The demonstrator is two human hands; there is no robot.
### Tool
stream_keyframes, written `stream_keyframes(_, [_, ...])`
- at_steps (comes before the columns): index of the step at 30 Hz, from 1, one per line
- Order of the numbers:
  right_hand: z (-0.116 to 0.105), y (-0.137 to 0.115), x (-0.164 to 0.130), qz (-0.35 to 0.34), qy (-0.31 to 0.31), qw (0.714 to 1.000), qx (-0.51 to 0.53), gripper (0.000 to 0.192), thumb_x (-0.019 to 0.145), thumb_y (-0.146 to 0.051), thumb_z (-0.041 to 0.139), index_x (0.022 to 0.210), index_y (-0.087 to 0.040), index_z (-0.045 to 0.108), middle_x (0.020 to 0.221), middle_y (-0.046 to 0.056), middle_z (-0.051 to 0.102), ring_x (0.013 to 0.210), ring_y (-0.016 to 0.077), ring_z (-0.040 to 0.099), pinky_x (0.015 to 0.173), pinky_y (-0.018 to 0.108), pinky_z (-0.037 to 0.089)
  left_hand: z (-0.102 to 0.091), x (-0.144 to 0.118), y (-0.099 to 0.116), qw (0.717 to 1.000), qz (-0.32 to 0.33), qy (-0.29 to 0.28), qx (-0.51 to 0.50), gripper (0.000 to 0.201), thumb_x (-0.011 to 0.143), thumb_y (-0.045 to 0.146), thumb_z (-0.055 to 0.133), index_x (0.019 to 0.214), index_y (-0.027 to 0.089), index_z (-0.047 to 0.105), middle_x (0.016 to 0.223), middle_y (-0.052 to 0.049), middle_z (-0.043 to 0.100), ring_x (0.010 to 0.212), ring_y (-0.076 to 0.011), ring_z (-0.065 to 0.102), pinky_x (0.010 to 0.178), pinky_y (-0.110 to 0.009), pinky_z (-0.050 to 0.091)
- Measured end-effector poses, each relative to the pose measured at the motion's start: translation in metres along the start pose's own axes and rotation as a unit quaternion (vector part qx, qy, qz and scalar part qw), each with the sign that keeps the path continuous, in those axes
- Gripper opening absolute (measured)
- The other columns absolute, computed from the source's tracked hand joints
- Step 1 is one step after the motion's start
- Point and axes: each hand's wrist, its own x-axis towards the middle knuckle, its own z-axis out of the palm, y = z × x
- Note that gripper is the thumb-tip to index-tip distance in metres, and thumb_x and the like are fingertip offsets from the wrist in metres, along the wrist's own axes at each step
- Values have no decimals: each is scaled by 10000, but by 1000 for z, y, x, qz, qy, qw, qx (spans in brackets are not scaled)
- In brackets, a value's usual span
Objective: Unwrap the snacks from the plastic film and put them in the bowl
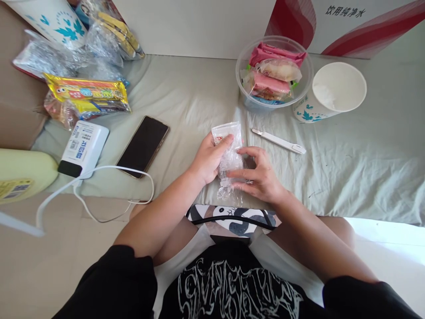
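Wrapper (228, 160) is held above the sheet (186, 88), near its front edge. Left hand (210, 158) pinches it, thumb on top; right hand (260, 175) is half-open, fingers spread at its side. Light pressure should steady thin film uncrushed; mind the nearby knife (279, 141).

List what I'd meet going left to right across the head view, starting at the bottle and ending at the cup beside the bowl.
Bottle → white power bank → phone → clear packet → white knife → cup.
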Motion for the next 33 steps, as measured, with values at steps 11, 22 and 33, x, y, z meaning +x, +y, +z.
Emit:
stream_keyframes(11, [9, -6, 3, 112, 154, 982, 2, 174, 914, -391, 702, 843, -242, 645, 1209, 109, 561, 1176, 288, 595, 875, 463, 593, 15, -4, -5, 999, 10, -26, -25, 502, 777, 576, 848, 1045, 190, 673, 966, -66, 787, 973, -257, 775, 817, -349, 615])
stream_keyframes(22, [7, 1, 8, 217, 144, 954, 151, 630, 861, -447, 719, 1386, -251, 431, 1190, 98, 650, 932, 220, 653, 765, 387, 589, 4, -5, -10, 994, 36, -96, 34, 607, 717, 515, 916, 1175, 216, 653, 1171, -79, 757, 1153, -283, 714, 982, -379, 567])
stream_keyframes(33, [1, 10, 12, 233, 142, 932, 237, 607, 927, -532, 654, 1397, -236, 409, 1150, 102, 707, 996, 256, 704, 845, 435, 608, -4, -6, -12, 937, 196, -124, 261, 323, 818, 449, 814, 1061, 269, 700, 1096, -64, 650, 902, -208, 612, 786, -310, 507])
